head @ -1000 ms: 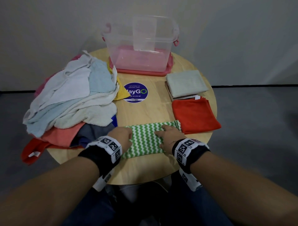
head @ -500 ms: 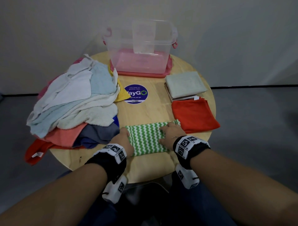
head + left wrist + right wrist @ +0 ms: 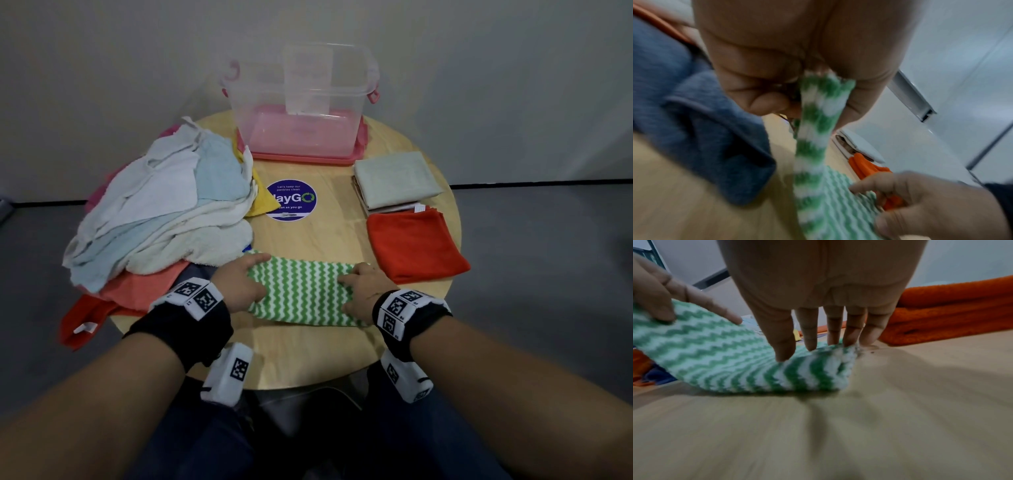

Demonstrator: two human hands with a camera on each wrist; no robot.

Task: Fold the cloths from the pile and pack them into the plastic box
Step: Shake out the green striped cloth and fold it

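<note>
Head view: left hand (image 3: 239, 284) and right hand (image 3: 364, 291) each keep a pinched grip on your green cloth (image 3: 301, 291); match corners squarely.

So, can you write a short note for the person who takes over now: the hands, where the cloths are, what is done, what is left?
Hands: left hand pinches the left end of the green zigzag cloth, right hand pinches its right end; it is a folded strip at the near part of the table.
Done: orange cloth and pale cloth stack folded, at the right.
Left: finish this fold, fold the pile at the left, pack all into the plastic box, where no cloth shows yet.
</note>
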